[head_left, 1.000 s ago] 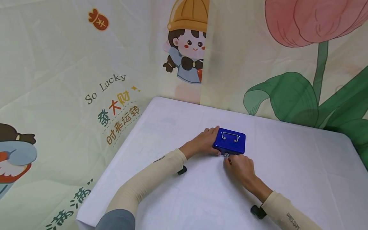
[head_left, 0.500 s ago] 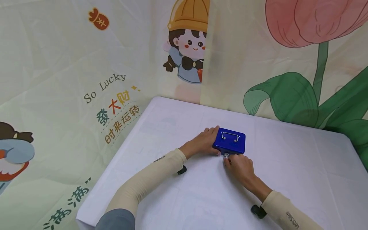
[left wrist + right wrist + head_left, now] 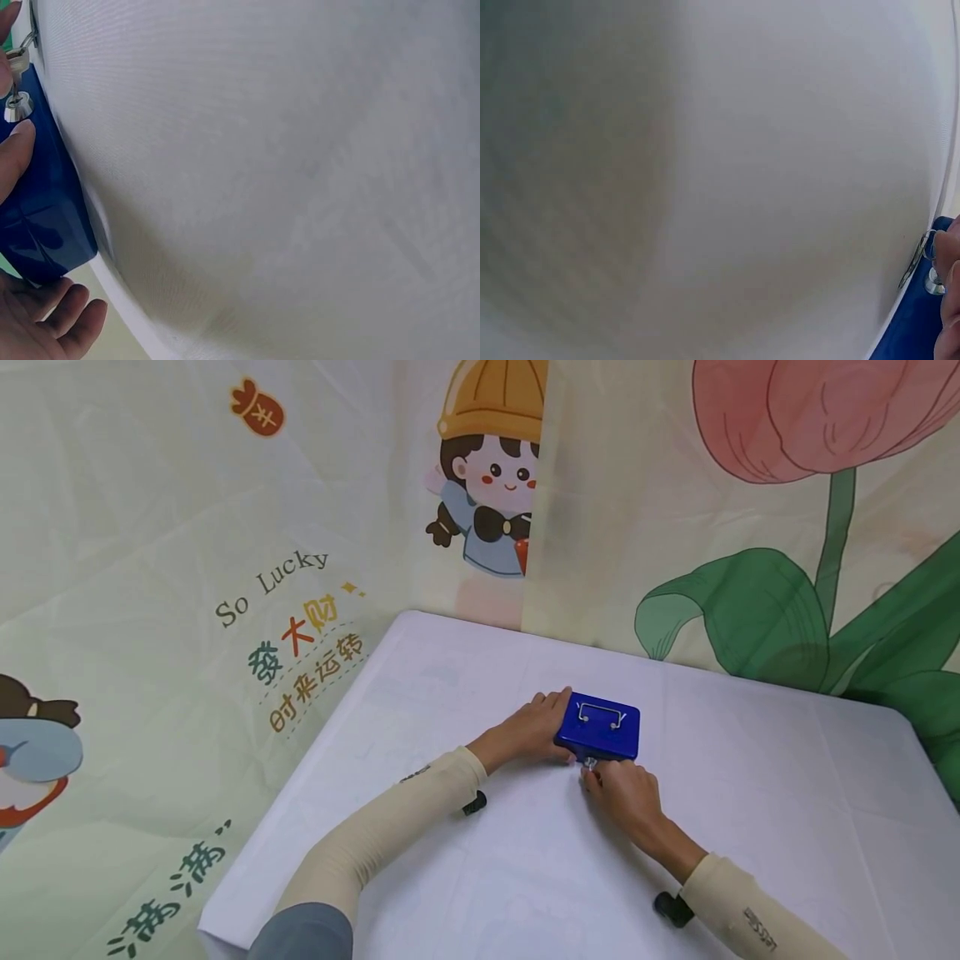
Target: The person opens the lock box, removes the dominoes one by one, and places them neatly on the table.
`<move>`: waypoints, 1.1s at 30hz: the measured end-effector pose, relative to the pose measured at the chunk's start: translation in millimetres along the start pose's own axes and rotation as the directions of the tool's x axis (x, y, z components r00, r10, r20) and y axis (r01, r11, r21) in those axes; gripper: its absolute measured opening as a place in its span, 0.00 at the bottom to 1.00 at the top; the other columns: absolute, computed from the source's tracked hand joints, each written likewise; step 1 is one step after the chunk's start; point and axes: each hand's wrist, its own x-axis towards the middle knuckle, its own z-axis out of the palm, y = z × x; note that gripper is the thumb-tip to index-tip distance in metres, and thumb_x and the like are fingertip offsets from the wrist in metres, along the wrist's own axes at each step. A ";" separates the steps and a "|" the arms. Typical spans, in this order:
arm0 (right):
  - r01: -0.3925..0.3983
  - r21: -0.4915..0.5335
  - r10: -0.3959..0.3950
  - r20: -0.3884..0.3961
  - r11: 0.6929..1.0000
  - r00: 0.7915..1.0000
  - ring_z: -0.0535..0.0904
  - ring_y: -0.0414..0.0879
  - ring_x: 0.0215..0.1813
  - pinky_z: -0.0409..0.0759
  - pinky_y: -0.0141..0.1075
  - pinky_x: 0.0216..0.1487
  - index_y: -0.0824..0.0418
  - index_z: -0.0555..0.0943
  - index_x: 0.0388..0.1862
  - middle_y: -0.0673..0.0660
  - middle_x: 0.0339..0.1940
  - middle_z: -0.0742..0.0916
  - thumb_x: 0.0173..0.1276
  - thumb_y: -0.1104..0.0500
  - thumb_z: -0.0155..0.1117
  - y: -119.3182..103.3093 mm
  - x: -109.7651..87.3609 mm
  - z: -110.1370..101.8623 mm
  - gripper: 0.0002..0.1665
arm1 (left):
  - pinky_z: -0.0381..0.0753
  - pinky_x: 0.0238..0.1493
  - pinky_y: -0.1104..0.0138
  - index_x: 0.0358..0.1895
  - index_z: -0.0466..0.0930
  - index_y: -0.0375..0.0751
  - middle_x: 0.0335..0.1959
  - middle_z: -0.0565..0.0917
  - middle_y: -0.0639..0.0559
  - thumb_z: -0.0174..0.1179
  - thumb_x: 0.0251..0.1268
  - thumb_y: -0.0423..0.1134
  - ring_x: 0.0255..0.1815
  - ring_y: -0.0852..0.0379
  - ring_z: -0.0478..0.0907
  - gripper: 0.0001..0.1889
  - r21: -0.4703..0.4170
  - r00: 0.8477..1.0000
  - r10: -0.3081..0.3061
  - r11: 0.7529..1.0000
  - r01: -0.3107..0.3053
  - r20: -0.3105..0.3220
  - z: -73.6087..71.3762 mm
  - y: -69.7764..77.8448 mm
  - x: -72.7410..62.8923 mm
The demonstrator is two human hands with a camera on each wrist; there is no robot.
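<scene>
A blue metal cash box (image 3: 602, 725) with a wire handle (image 3: 600, 717) on its lid lies on the white-covered table, lid down. My left hand (image 3: 534, 729) holds it by its left end; the left wrist view has the thumb (image 3: 18, 156) on the front face, just below the round silver lock (image 3: 19, 107), and the other fingers around the end. At the front, my right hand (image 3: 628, 793) pinches a small key (image 3: 18, 60) standing in that lock. A ring with more metal (image 3: 913, 264) hangs from the key beside the right fingers. The curled right fingers hide part of the key.
White cloth covers the table (image 3: 757, 802), whose back edge meets a printed backdrop (image 3: 592, 527). Beige sleeves (image 3: 405, 818) cover both forearms, and a dark wrist camera (image 3: 673, 910) sits under the right one, close over the cloth.
My right hand has shifted very slightly left and up at the lock, its fingers still on the key. The box and my left hand stay in place.
</scene>
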 end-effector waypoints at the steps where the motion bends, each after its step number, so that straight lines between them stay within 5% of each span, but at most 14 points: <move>1: 0.001 0.002 -0.001 0.000 1.000 1.000 0.69 0.42 0.17 0.65 0.33 0.20 0.65 0.87 0.31 0.48 0.11 0.72 0.68 0.55 0.70 0.2 -0.1 0.4 0.13 | 0.64 0.74 0.53 0.81 0.38 0.37 0.78 0.61 0.41 0.70 0.56 0.63 0.73 0.46 0.62 0.63 0.002 1.000 -0.001 1.000 0.001 0.001 0.1 0.1 0.0; 27: 0.045 0.031 -0.046 0.043 0.999 0.998 0.70 0.41 0.18 0.67 0.33 0.22 0.64 0.88 0.34 0.48 0.12 0.75 0.68 0.53 0.70 3.0 -0.6 4.4 0.14 | 0.66 0.73 0.54 0.81 0.39 0.35 0.77 0.62 0.40 0.70 0.56 0.63 0.72 0.45 0.63 0.62 0.018 1.000 0.015 1.000 -0.015 -0.004 -2.8 1.4 -2.8; 33: 0.076 0.041 -0.077 0.040 0.996 0.996 0.72 0.40 0.19 0.72 0.33 0.23 0.63 0.89 0.33 0.50 0.16 0.83 0.64 0.53 0.74 2.5 -1.4 4.8 0.13 | 0.65 0.74 0.54 0.81 0.39 0.35 0.77 0.62 0.39 0.70 0.56 0.63 0.72 0.45 0.63 0.62 0.005 1.000 0.018 1.000 -0.018 -0.007 -2.6 0.9 -4.1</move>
